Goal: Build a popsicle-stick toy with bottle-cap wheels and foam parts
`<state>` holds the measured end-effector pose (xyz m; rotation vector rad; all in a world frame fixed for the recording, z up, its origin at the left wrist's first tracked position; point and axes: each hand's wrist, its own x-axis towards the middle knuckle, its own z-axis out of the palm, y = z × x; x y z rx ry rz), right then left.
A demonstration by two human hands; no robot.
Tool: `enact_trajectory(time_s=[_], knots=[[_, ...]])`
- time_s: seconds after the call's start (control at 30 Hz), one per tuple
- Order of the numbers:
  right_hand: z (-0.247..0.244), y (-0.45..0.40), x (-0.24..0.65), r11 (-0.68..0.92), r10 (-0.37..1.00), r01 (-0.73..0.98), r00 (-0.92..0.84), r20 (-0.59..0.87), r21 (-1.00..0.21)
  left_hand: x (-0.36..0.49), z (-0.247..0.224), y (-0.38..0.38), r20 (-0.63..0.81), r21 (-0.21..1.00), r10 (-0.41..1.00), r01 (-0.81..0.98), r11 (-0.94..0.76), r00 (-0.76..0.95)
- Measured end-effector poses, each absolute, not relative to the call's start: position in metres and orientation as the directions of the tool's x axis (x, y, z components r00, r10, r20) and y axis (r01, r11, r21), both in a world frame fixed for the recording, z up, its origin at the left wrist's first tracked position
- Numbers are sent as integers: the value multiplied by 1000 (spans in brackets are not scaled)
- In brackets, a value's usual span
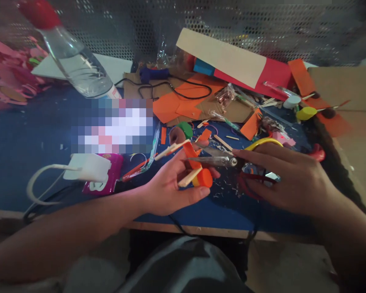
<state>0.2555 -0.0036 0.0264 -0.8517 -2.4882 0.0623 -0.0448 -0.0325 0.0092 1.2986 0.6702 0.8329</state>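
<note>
- Head view: the left hand (167,193) gripped a craft piece (189,177) of sticks and paper, together with an orange cap (205,178), above the blue table (33,130).
- The right hand (289,177) held scissors (233,161), blades at the craft piece.
- A green cap (186,130) and a loose stick (222,143) lay just beyond, crowding the blades.
- Orange sheets (186,95) lay farther back.
- At left stood a bottle (82,67), a purple box (118,169) nearer.

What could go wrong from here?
The yellow-and-red-handled metal scissors, in the bare right hand, have blades close to the bare left hand; a slip could nick a finger.
The left hand holds an orange paper strip and a pale flat wooden stick together; either might shift under a cut.
</note>
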Motion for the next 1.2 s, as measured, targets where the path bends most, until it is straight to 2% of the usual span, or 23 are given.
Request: enact_trajectory(time_s=[0.1, 0.23, 0.37, 0.5, 0.67, 0.77, 0.97, 1.2], knots=[[27, 6, 265, 810, 573, 545, -661, 484, -215, -51, 6, -32, 41, 968, 824, -227, 108, 566], [26, 16, 271, 822, 547, 548, -681, 487, -157, -53, 5, -28, 54, 936, 819, -315, 158, 571], [19, 27, 273, 827, 521, 545, -647, 557, -140, -52, 10, -28, -22, 934, 781, -266, 239, 624], [14, 35, 277, 832, 487, 545, -631, 604, -102, -52, 13, -31, -27, 947, 778, -232, 220, 627], [9, 35, 283, 808, 538, 579, -653, 533, -105, -48, 10, -27, -99, 915, 887, -310, 260, 452], [6, 34, 286, 798, 551, 596, -658, 514, -91, -45, 12, -24, -161, 919, 927, -290, 266, 339], [7, 42, 289, 823, 483, 568, -673, 560, -28, -41, 13, -24, -174, 883, 930, -368, 293, 323], [11, 43, 284, 837, 511, 536, -696, 505, -108, -40, 16, -24, -218, 893, 942, -337, 298, 257]])
